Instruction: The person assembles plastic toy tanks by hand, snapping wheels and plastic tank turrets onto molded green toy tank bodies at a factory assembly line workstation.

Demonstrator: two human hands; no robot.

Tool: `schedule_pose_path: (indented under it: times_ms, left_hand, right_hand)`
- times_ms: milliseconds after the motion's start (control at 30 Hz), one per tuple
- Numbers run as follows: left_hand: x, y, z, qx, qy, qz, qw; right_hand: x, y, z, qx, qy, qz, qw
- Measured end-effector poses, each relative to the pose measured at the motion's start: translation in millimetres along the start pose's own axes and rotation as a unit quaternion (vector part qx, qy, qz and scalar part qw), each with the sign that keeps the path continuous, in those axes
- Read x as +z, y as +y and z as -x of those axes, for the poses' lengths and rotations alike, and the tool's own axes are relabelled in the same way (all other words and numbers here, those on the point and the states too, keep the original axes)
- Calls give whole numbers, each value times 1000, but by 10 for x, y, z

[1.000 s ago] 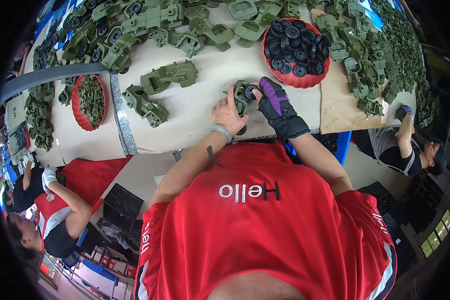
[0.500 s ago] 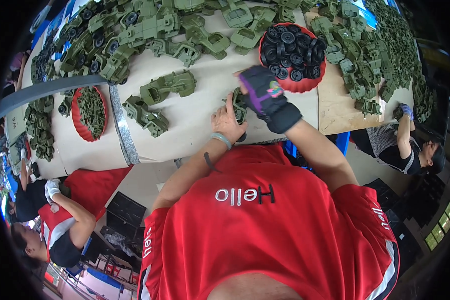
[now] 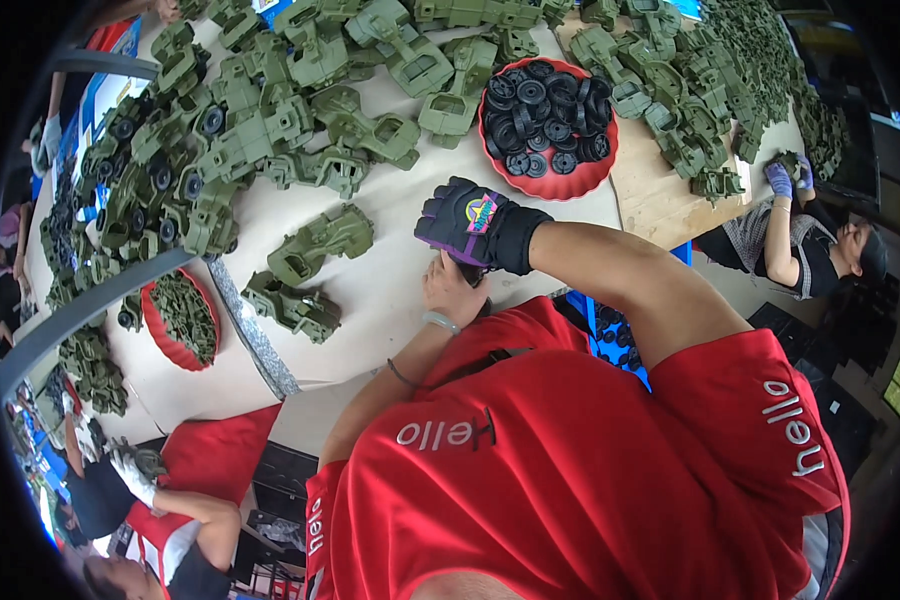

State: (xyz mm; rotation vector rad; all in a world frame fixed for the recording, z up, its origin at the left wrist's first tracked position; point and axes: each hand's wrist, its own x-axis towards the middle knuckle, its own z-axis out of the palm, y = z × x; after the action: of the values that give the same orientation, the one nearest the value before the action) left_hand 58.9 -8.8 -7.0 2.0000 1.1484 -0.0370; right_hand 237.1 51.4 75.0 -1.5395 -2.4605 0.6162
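Observation:
My left hand [image 3: 456, 290], bare with a pale bracelet at the wrist, is closed round a small green toy vehicle near the table's front edge. The toy is almost wholly hidden now; a dark round part, apparently a wheel, shows between the two hands. My right hand [image 3: 470, 222], in a black and purple glove, lies over the top of it with fingers curled, and whatever they grip is out of sight. Left of my hands lie two loose green toy vehicle bodies, one [image 3: 320, 243] farther off and one [image 3: 292, 305] nearer. Beyond the glove stands a red scalloped bowl [image 3: 555, 187] of black toy wheels [image 3: 545, 115].
Heaps of green vehicle bodies [image 3: 260, 125] cover the far table. A second red bowl [image 3: 177, 352] holds small green parts at left, near a grey curved bar [image 3: 100, 315]. Co-workers sit at the left [image 3: 185, 515] and right [image 3: 815, 245]. A blue crate [image 3: 610, 335] of wheels stands below the edge.
My right hand has come down and left onto the toy vehicle, covering it. My left hand still holds it, its raised index finger now lowered. The whole view has shifted and turned slightly.

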Motion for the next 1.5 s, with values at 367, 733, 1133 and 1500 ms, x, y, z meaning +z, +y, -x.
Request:
schedule_pose_path:
  times_ms: [367, 733, 1133, 1500]
  left_hand:
    - [-52, 72, -7, 13, 51, 18, 998]
    - [-290, 228, 56, -21, -9, -24, 999]
    - [-273, -82, 396, 26, 16, -41, 999]
    - [-673, 204, 226, 174, 149, -229, 946]
  right_hand:
    - [198, 71, -6, 289, 75, -53, 953]
    - [284, 90, 196, 214, 280, -127, 927]
    - [-154, 1054, 701, 431, 340, -93, 831]
    - [7, 669, 1225, 304, 367, -378, 794]
